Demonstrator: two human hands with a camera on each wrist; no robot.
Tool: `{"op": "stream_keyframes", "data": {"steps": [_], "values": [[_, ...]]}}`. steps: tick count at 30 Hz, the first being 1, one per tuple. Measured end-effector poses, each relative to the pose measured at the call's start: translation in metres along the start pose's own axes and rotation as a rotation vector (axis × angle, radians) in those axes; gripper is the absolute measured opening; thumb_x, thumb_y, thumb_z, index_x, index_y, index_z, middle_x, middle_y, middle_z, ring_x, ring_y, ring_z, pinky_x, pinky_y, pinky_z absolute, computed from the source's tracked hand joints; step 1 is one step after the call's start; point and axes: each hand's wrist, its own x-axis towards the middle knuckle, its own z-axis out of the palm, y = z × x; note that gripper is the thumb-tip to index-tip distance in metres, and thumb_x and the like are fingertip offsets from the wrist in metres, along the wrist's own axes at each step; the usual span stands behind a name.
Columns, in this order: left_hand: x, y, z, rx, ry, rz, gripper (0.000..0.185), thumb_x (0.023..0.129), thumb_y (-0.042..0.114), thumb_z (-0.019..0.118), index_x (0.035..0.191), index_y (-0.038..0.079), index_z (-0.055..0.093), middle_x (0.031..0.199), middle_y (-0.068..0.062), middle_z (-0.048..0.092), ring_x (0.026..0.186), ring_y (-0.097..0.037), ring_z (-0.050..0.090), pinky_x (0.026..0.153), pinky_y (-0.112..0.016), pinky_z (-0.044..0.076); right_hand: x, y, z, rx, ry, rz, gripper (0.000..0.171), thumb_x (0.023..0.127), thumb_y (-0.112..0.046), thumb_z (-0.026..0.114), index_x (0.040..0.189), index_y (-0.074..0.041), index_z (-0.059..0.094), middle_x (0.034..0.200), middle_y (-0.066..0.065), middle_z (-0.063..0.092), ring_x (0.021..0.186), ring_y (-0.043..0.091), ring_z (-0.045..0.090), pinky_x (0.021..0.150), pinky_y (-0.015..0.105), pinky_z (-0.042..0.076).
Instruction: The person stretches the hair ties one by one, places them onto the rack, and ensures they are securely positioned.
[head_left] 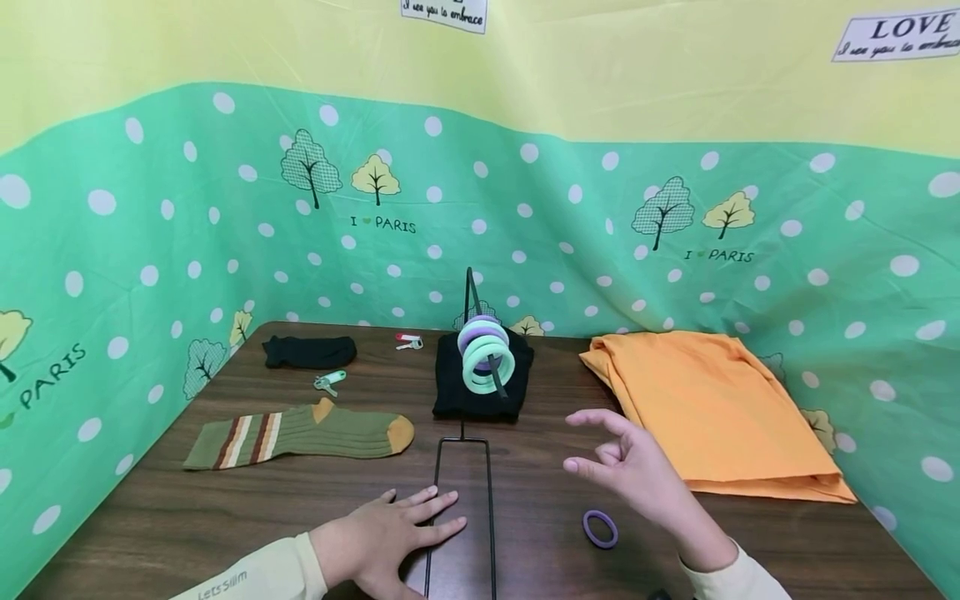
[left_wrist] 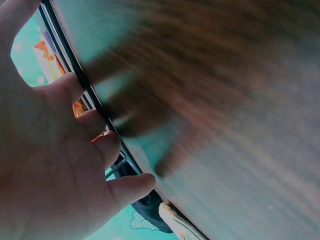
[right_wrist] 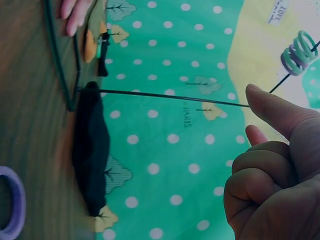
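Note:
A black wire stand (head_left: 491, 508) lies with its long frame base on the table; its upright and sloping arm carry several mint-green and purple hair ties (head_left: 468, 367). My left hand (head_left: 397, 537) rests with spread fingers across the left side of that base, also close up in the left wrist view. To the right, my right hand (head_left: 637, 467) is raised, holding nothing. Its thumb and index finger stretch apart, while the other fingers curl, as the right wrist view shows. Below it on the table lies a loose purple hair tie (head_left: 587, 527).
Folded black cloth (head_left: 450, 375) lies behind the base, under the stand's arm. At right is an orange cloth (head_left: 712, 408). A green striped sock (head_left: 337, 433), a black sock (head_left: 307, 352) and two tagged keys (head_left: 326, 383) lie left. Patterned curtains (head_left: 525, 233) surround the table.

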Motion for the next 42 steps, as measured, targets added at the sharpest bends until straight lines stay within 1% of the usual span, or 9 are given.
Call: {"op": "stream_keyframes", "data": {"steps": [5,10,15,19,26,30,36,39,42], "values": [[-0.001,0.0,0.0,-0.001,0.002,-0.004,0.08,0.08,0.068,0.051,0.146,0.043,0.013,0.156,0.011,0.008,0.143,-0.016,0.015,0.096,-0.06,0.036,-0.003,0.012,0.001,0.003,-0.036,0.072,0.047,0.076,-0.019,0.075,0.117,-0.009,0.055,0.048,-0.008,0.02,0.041,0.001,0.02,0.038,0.023,0.025],[-0.001,0.0,0.0,-0.002,-0.004,-0.012,0.08,0.079,0.069,0.051,0.146,0.044,0.012,0.156,0.012,0.007,0.143,-0.016,0.014,0.097,-0.059,0.035,-0.008,0.026,0.004,0.046,-0.074,0.138,0.048,0.076,-0.019,0.075,0.117,-0.007,0.054,0.048,-0.007,0.021,0.04,0.001,0.02,0.037,0.021,0.021],[-0.001,-0.001,0.0,-0.002,-0.004,-0.01,0.08,0.08,0.069,0.05,0.146,0.044,0.012,0.156,0.012,0.007,0.143,-0.016,0.014,0.097,-0.06,0.035,-0.013,0.04,0.006,0.083,-0.104,0.203,0.05,0.077,-0.017,0.075,0.119,-0.004,0.052,0.049,-0.008,0.022,0.041,0.002,0.02,0.038,0.021,0.02],[-0.002,-0.001,0.0,-0.007,-0.007,-0.011,0.08,0.08,0.069,0.05,0.146,0.044,0.012,0.156,0.012,0.007,0.144,-0.016,0.014,0.097,-0.06,0.035,-0.016,0.051,0.006,0.095,-0.13,0.215,0.053,0.077,-0.016,0.074,0.121,0.002,0.05,0.05,-0.008,0.022,0.043,0.002,0.02,0.039,0.021,0.02],[-0.002,0.0,0.0,-0.003,-0.002,-0.012,0.08,0.08,0.069,0.05,0.146,0.044,0.012,0.156,0.012,0.007,0.143,-0.016,0.014,0.097,-0.06,0.035,-0.018,0.067,0.003,0.072,-0.18,0.24,0.052,0.076,-0.015,0.075,0.119,0.004,0.051,0.051,-0.008,0.021,0.043,0.002,0.02,0.04,0.019,0.02],[-0.001,0.0,0.001,-0.001,-0.003,-0.011,0.08,0.08,0.069,0.05,0.146,0.044,0.012,0.156,0.012,0.007,0.144,-0.015,0.014,0.097,-0.06,0.035,-0.019,0.074,0.0,0.06,-0.229,0.257,0.052,0.075,-0.015,0.075,0.118,0.004,0.052,0.051,-0.008,0.023,0.044,0.002,0.022,0.04,0.019,0.021],[0.0,0.0,0.002,0.011,-0.001,-0.013,0.08,0.08,0.069,0.049,0.145,0.044,0.011,0.156,0.012,0.007,0.144,-0.015,0.014,0.098,-0.059,0.035,-0.023,0.083,-0.007,0.133,-0.333,0.323,0.053,0.076,-0.014,0.074,0.119,0.005,0.05,0.051,-0.009,0.029,0.041,0.002,0.024,0.038,0.016,0.023],[0.0,0.0,0.001,0.014,-0.001,-0.012,0.08,0.08,0.069,0.049,0.145,0.044,0.012,0.156,0.012,0.007,0.143,-0.015,0.014,0.098,-0.059,0.035,-0.024,0.087,-0.01,0.123,-0.374,0.35,0.053,0.074,-0.014,0.076,0.117,0.003,0.051,0.052,-0.009,0.031,0.039,0.001,0.024,0.038,0.015,0.025],[0.0,0.0,0.001,0.009,-0.001,-0.011,0.08,0.08,0.069,0.049,0.145,0.044,0.012,0.156,0.012,0.007,0.143,-0.015,0.014,0.098,-0.059,0.035,-0.025,0.089,-0.014,0.115,-0.422,0.349,0.053,0.072,-0.011,0.077,0.117,0.002,0.051,0.053,-0.009,0.031,0.04,0.001,0.024,0.038,0.015,0.025]]}}
